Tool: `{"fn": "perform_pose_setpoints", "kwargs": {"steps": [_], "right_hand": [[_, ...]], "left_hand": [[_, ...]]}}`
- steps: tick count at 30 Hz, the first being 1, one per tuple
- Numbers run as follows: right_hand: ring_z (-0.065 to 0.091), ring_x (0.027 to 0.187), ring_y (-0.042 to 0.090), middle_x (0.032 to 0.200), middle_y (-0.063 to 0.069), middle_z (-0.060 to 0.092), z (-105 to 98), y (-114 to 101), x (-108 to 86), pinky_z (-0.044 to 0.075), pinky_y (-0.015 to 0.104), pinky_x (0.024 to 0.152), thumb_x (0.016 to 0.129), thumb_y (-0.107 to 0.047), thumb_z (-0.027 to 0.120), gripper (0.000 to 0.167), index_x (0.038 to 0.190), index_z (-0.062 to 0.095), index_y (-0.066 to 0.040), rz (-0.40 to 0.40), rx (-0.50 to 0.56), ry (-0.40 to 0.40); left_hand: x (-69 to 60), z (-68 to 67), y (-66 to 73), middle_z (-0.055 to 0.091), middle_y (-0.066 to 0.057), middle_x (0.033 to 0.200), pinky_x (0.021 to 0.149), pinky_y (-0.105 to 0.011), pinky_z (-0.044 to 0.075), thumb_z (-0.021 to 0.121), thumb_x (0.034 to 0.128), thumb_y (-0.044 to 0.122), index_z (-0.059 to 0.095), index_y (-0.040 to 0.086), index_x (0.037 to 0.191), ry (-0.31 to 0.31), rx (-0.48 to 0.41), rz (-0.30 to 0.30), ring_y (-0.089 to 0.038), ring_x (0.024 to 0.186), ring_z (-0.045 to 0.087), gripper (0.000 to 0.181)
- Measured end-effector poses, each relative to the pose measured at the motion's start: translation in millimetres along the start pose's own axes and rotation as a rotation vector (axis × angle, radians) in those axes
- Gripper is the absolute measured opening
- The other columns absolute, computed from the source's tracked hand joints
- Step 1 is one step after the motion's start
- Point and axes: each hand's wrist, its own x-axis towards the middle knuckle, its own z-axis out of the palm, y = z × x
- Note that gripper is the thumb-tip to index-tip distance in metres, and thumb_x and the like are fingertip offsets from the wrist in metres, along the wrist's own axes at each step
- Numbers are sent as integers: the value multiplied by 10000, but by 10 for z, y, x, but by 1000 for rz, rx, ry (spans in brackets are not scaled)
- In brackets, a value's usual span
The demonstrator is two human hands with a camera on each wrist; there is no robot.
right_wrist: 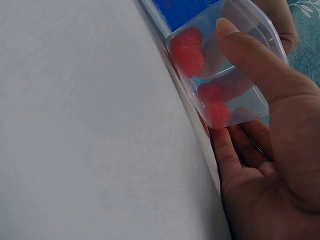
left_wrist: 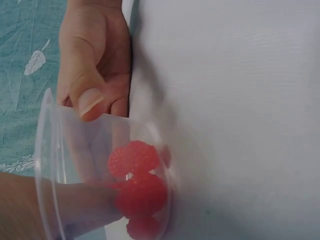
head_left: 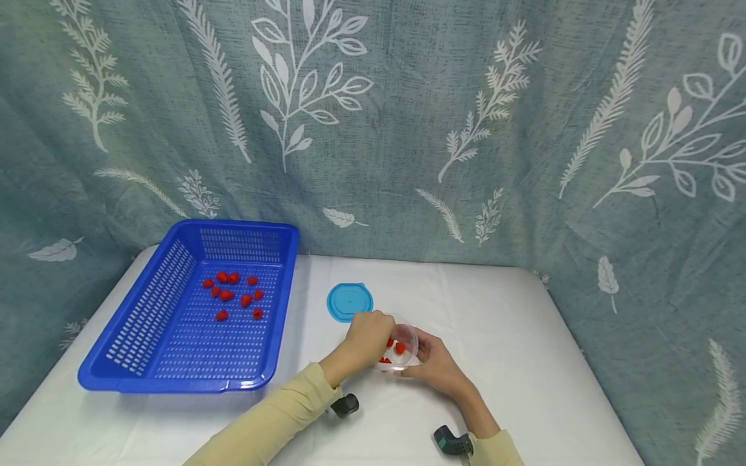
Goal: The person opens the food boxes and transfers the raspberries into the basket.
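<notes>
A green-blue curtain (head_left: pixel 402 129) printed with pale leaves fills the upper part of the head view, and below it stands a bench (head_left: pixel 495 336) covered in white. At left on it sits a blue basket (head_left: pixel 198 349), with about ten raspberries (head_left: pixel 226 295) scattered over the far half of its floor. Near the centre of the frame a blue lid (head_left: pixel 350 301) lies flat, off its container.

Just below and to the right of the lid, a clear tub (head_left: pixel 410 353) is tipped on its side. The right hand (head_left: pixel 436 366) grips it, thumb against the wall and fingers on the opposite side. The left hand (head_left: pixel 366 340) reaches in through the mouth; whether its fingertips pinch a berry, I cannot tell.

The work looks partway along: berries lie in both containers, and at least four red ones (right_wrist: pixel 216 112) show inside the tub in the right wrist view. Those seem to be what is left to handle, and the lid is not yet fitted.
</notes>
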Motion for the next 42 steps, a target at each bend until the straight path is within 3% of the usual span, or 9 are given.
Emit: {"fn": "perform_pose_setpoints", "kwargs": {"steps": [8,13,19,24,28,31,36,42], "right_hand": [[423,1451,275,1527,118,497,-2,-1,-4,375,209,1103,743,-12,881,859,1496,471,-60,8,9,6],[419,1453,275,1529,123,494,2,-25,-6,371,206,1104,746,-11,877,859,1499,465,-51,6,12,4],[416,1452,293,1528,140,491,11,-40,-11,376,210,1102,743,-4,876,861,1496,460,-32,4,18,5],[436,1439,280,1522,143,494,10,-21,-11,386,213,1098,750,-2,874,849,1493,464,-32,-2,13,-1],[431,1441,284,1528,144,488,1,-9,-6,384,218,1103,761,-17,871,847,1499,457,-30,-21,15,-10],[413,1453,295,1536,141,479,-7,-5,-5,376,217,1107,764,-34,876,854,1506,452,-36,-22,12,-11],[401,1458,289,1540,134,478,-17,10,-8,373,207,1103,755,-27,879,867,1509,452,-43,-18,9,1],[424,1443,214,1537,124,483,-10,9,-5,374,211,1105,754,-32,879,861,1507,461,-58,-19,7,-4]], "left_hand": [[-10,56,4,642,52,609,497,-227,375,795,833,57,789,151,717,59,-14,10,-102,569,534,149],[-14,53,-6,691,54,668,502,-219,377,792,806,31,809,166,763,58,-8,15,-107,601,574,142],[-28,29,-19,703,53,682,497,-221,355,803,793,43,810,174,766,32,-8,42,-89,580,525,134],[-41,1,-83,736,77,780,533,-212,405,838,798,105,827,185,865,-32,-101,52,-62,663,561,104],[-60,-14,-156,752,111,856,571,-212,427,851,806,147,830,206,896,-49,-199,64,-69,764,620,110],[-87,-35,-188,761,115,906,570,-208,418,862,796,152,830,204,903,-33,-273,80,-92,778,628,123],[-124,-38,-208,771,99,955,504,-198,364,856,800,136,829,192,945,9,-366,88,-71,678,533,158],[-180,-26,-235,777,98,959,547,-188,399,845,826,130,827,181,977,41,-459,63,-104,762,634,160]]}}
